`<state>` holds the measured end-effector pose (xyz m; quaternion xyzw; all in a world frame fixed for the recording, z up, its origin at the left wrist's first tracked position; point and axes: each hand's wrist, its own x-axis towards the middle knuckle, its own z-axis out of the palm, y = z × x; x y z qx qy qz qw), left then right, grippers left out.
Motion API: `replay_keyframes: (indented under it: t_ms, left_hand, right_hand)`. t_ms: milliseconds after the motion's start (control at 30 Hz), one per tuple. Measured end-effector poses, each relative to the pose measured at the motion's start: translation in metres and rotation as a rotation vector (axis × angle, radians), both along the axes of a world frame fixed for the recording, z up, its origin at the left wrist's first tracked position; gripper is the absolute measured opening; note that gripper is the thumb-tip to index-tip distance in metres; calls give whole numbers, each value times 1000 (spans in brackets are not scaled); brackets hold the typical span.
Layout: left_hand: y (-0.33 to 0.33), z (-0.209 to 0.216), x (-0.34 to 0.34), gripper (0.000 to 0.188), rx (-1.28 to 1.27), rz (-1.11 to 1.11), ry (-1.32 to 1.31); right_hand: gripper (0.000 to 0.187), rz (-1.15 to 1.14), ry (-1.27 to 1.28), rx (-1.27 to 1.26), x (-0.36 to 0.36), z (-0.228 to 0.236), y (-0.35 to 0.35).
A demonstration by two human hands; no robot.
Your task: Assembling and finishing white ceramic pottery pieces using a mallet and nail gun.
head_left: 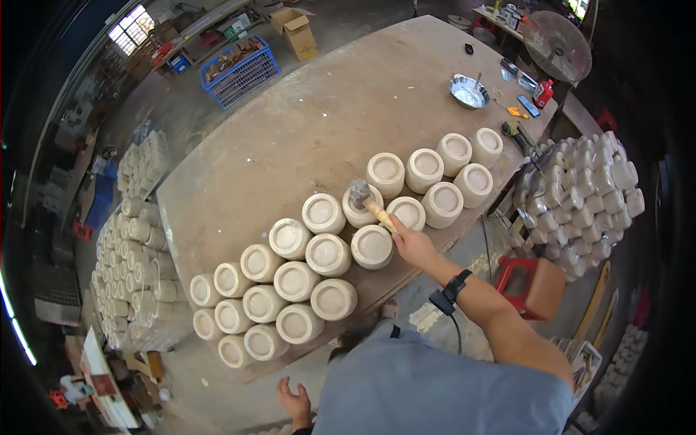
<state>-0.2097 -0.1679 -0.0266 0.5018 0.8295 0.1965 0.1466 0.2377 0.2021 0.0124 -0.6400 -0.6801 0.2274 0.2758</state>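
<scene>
In the head view, the right hand (415, 249) has its fingers wrapped around the wooden handle of a brush (380, 216), and the fuzzy gray end is over the top of a round, pale pot (354, 217), with more pots (334, 299) close around it on the big brown bench (275, 145). The left hand (293, 400) is down low, near the bench's front edge, its fingers a bit spread.
</scene>
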Motion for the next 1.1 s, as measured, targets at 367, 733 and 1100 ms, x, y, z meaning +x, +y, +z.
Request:
replay_keyframes:
  t_ms: [367, 733, 1100]
  left_hand:
    - [37, 4, -8, 40, -44, -160, -24]
    - [35, -96, -40, 32, -134, -24, -225]
    - [-20, -217, -72, 39, -734, -176, -469]
  right_hand:
    - [60, -190, 178, 517, 42, 8, -75]
    - [59, -384, 34, 393, 58, 47, -89]
    - [63, -618, 47, -152, 102, 13, -86]
